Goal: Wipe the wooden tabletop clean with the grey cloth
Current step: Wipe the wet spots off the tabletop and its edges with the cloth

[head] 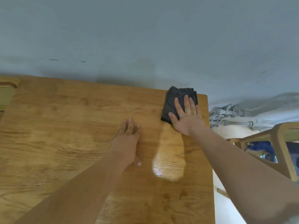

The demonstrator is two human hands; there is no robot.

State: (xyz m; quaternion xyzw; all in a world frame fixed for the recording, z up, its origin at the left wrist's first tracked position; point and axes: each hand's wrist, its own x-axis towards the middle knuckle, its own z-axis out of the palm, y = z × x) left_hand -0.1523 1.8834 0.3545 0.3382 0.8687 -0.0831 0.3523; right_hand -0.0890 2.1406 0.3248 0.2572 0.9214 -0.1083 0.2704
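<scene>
cloth [173, 104] on tabletop [72, 135] far right corner

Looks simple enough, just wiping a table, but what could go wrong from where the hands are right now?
The grey cloth sits at the tabletop's far right corner, under the flat right hand; a stroke outward might push it over the edge. The dark spots near the front lie far from the cloth and could be missed. The left hand rests on the wood and may leave marks.
</scene>
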